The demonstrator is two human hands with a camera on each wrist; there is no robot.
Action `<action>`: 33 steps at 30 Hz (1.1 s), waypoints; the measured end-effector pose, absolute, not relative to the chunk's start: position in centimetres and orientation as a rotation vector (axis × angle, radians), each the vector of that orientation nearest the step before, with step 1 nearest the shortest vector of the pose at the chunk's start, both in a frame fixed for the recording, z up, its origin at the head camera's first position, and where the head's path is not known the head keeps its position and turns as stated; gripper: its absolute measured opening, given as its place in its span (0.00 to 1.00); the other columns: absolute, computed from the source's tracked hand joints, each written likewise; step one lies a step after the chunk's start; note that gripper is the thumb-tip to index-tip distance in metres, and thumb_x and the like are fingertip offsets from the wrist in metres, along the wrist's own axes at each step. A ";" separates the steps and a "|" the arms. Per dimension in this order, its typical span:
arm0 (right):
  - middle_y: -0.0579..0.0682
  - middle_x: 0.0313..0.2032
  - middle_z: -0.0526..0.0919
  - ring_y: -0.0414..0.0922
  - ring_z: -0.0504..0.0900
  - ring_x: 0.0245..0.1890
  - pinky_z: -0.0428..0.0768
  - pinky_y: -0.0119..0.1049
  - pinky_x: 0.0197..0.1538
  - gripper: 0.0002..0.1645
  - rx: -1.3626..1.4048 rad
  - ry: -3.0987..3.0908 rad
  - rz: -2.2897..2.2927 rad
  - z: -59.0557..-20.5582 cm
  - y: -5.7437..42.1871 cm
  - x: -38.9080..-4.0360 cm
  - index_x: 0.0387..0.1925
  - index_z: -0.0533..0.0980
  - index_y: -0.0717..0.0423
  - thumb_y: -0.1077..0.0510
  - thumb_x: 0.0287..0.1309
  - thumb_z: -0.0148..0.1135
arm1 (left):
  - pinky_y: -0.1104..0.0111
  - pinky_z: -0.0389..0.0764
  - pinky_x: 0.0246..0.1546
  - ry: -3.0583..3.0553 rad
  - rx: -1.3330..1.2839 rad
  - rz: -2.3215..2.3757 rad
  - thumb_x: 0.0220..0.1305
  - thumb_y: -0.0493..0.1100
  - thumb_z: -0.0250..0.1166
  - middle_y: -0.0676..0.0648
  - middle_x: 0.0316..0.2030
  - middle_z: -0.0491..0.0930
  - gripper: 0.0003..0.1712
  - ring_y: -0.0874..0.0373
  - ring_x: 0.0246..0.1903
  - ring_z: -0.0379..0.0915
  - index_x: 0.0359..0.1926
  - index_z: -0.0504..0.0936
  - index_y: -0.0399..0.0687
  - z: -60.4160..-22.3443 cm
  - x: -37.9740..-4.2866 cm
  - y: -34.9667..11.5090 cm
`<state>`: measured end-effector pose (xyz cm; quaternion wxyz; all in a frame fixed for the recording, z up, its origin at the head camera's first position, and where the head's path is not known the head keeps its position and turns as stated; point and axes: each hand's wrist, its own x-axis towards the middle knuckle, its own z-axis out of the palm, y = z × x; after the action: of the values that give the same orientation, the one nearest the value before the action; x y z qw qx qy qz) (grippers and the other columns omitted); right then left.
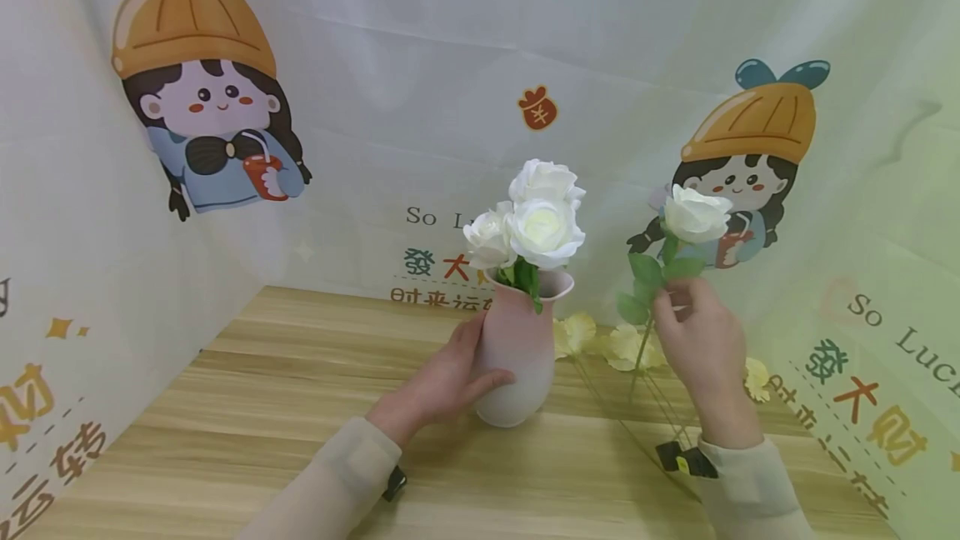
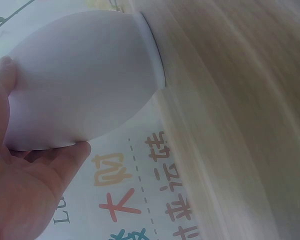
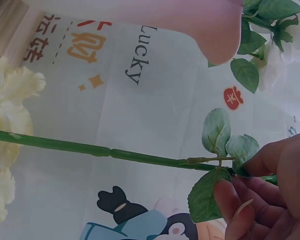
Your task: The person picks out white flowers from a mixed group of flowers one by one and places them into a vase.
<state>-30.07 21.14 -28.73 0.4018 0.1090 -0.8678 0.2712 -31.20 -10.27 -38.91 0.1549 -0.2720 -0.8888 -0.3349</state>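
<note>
A pink-and-white vase with a wavy rim stands on the wooden table, several white roses in its mouth. My left hand grips the vase's side, thumb across the front; the left wrist view shows fingers curled round the pale vase body. To the right of the vase, my right hand pinches the stem of a single white rose just below its bloom. In the right wrist view, its green stem runs away from the fingers, with leaves beside them.
Pale yellow flowers with thin stems lie on the table behind and below the right hand. A printed cloth with cartoon figures and lettering hangs round the back and both sides.
</note>
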 end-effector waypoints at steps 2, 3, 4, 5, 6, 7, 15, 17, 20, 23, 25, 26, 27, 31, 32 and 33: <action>0.56 0.35 0.86 0.49 0.82 0.28 0.78 0.44 0.22 0.13 0.285 -2.180 0.682 -28.7 21.1 -30.1 0.43 0.78 0.62 0.56 0.68 0.56 | 0.57 0.69 0.61 -2.545 -0.780 -0.961 0.65 0.60 0.66 0.41 0.65 0.58 0.53 0.54 0.60 0.61 0.75 0.45 0.41 -38.9 -31.2 -10.3; 0.56 0.35 0.86 0.49 0.82 0.28 0.78 0.44 0.23 0.13 0.286 -2.178 0.682 -28.7 21.0 -30.1 0.43 0.78 0.62 0.56 0.68 0.56 | 0.56 0.69 0.61 -2.543 -0.782 -0.961 0.65 0.60 0.66 0.40 0.65 0.58 0.53 0.53 0.60 0.61 0.75 0.46 0.40 -38.9 -31.2 -10.3; 0.56 0.35 0.86 0.49 0.82 0.28 0.78 0.45 0.23 0.13 0.287 -2.176 0.681 -28.6 21.0 -30.1 0.43 0.78 0.62 0.56 0.68 0.56 | 0.56 0.69 0.61 -2.545 -0.781 -0.962 0.65 0.60 0.66 0.40 0.65 0.58 0.53 0.53 0.60 0.61 0.75 0.46 0.40 -38.8 -31.2 -10.3; 0.55 0.35 0.85 0.49 0.82 0.28 0.78 0.45 0.23 0.13 0.289 -2.175 0.682 -28.6 20.9 -30.1 0.43 0.78 0.62 0.56 0.68 0.56 | 0.56 0.70 0.61 -2.544 -0.782 -0.964 0.65 0.60 0.66 0.40 0.65 0.58 0.53 0.53 0.60 0.62 0.75 0.46 0.40 -38.8 -31.2 -10.3; 0.55 0.35 0.85 0.49 0.82 0.28 0.78 0.45 0.24 0.13 0.292 -2.174 0.683 -28.5 20.9 -30.0 0.43 0.78 0.62 0.56 0.68 0.56 | 0.56 0.70 0.61 -2.543 -0.783 -0.964 0.65 0.60 0.66 0.40 0.65 0.58 0.53 0.53 0.60 0.62 0.75 0.46 0.40 -38.8 -31.2 -10.3; 0.55 0.35 0.85 0.49 0.82 0.28 0.78 0.45 0.24 0.13 0.294 -2.172 0.685 -28.4 20.8 -30.0 0.43 0.78 0.62 0.56 0.68 0.56 | 0.56 0.70 0.61 -2.539 -0.784 -0.961 0.65 0.60 0.66 0.40 0.65 0.58 0.53 0.53 0.60 0.62 0.75 0.46 0.40 -38.9 -31.2 -10.3; 0.55 0.36 0.85 0.48 0.82 0.29 0.78 0.43 0.24 0.14 0.293 -2.150 0.718 -27.5 20.0 -29.4 0.45 0.79 0.62 0.54 0.69 0.56 | 0.55 0.70 0.61 -2.521 -0.799 -0.963 0.65 0.60 0.66 0.39 0.65 0.58 0.54 0.52 0.59 0.62 0.75 0.46 0.39 -38.9 -31.4 -10.3; 0.55 0.37 0.85 0.48 0.82 0.30 0.79 0.44 0.27 0.15 0.295 -2.154 0.734 -27.3 19.7 -29.2 0.46 0.79 0.62 0.54 0.69 0.57 | 0.55 0.70 0.61 -2.526 -0.798 -0.964 0.65 0.60 0.66 0.39 0.65 0.58 0.54 0.52 0.59 0.62 0.75 0.46 0.38 -38.9 -31.3 -10.3; 0.55 0.37 0.85 0.48 0.82 0.30 0.80 0.45 0.29 0.15 0.299 -2.153 0.756 -27.1 19.3 -29.0 0.46 0.79 0.62 0.54 0.69 0.57 | 0.55 0.70 0.61 -2.537 -0.792 -0.957 0.65 0.61 0.66 0.39 0.65 0.58 0.54 0.52 0.60 0.62 0.75 0.46 0.39 -38.9 -31.3 -10.3; 0.55 0.37 0.85 0.47 0.82 0.30 0.81 0.45 0.29 0.14 0.316 -2.128 0.770 -26.9 18.9 -28.9 0.46 0.79 0.63 0.55 0.69 0.58 | 0.56 0.70 0.61 -2.540 -0.791 -0.952 0.65 0.61 0.66 0.39 0.65 0.59 0.54 0.52 0.60 0.62 0.75 0.46 0.39 -38.9 -31.3 -10.3; 0.55 0.36 0.85 0.47 0.82 0.29 0.81 0.45 0.28 0.14 0.330 -2.107 0.781 -26.8 18.6 -28.8 0.45 0.79 0.63 0.56 0.68 0.59 | 0.55 0.70 0.61 -2.534 -0.797 -0.955 0.65 0.60 0.66 0.39 0.65 0.59 0.54 0.52 0.60 0.62 0.75 0.46 0.39 -38.9 -31.3 -10.3; 0.55 0.36 0.86 0.46 0.82 0.29 0.82 0.45 0.28 0.14 0.339 -2.094 0.786 -26.7 18.5 -28.8 0.45 0.80 0.63 0.56 0.68 0.59 | 0.55 0.70 0.61 -2.533 -0.797 -0.956 0.65 0.60 0.66 0.39 0.65 0.59 0.54 0.52 0.60 0.62 0.75 0.46 0.39 -38.9 -31.2 -10.3; 0.54 0.36 0.86 0.46 0.82 0.29 0.82 0.45 0.29 0.14 0.346 -2.085 0.791 -26.7 18.3 -28.7 0.45 0.80 0.63 0.56 0.67 0.59 | 0.55 0.70 0.61 -2.530 -0.799 -0.956 0.65 0.60 0.66 0.38 0.65 0.59 0.54 0.52 0.59 0.62 0.75 0.46 0.38 -38.9 -31.2 -10.3; 0.53 0.35 0.86 0.45 0.82 0.28 0.82 0.44 0.28 0.13 0.370 -2.044 0.793 -26.4 17.8 -28.5 0.44 0.80 0.62 0.57 0.66 0.60 | 0.56 0.70 0.61 -2.540 -0.789 -0.962 0.65 0.61 0.66 0.39 0.65 0.59 0.54 0.52 0.60 0.62 0.75 0.45 0.38 -38.9 -31.3 -10.3; 0.53 0.35 0.86 0.45 0.82 0.27 0.82 0.43 0.27 0.12 0.375 -2.035 0.790 -26.3 17.7 -28.5 0.43 0.80 0.62 0.57 0.66 0.60 | 0.56 0.70 0.61 -2.542 -0.787 -0.963 0.65 0.61 0.66 0.39 0.65 0.59 0.54 0.52 0.60 0.62 0.75 0.45 0.39 -38.9 -31.3 -10.3; 0.53 0.35 0.86 0.45 0.82 0.27 0.81 0.43 0.27 0.12 0.379 -2.028 0.790 -26.3 17.5 -28.4 0.43 0.81 0.62 0.57 0.66 0.60 | 0.56 0.70 0.61 -2.543 -0.788 -0.964 0.65 0.61 0.66 0.39 0.65 0.59 0.54 0.53 0.59 0.62 0.75 0.45 0.39 -38.9 -31.3 -10.3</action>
<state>-28.39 17.54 -26.27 0.4497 0.1531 -0.8200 0.3193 -31.29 -10.34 -38.93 0.1543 -0.2748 -0.8874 -0.3365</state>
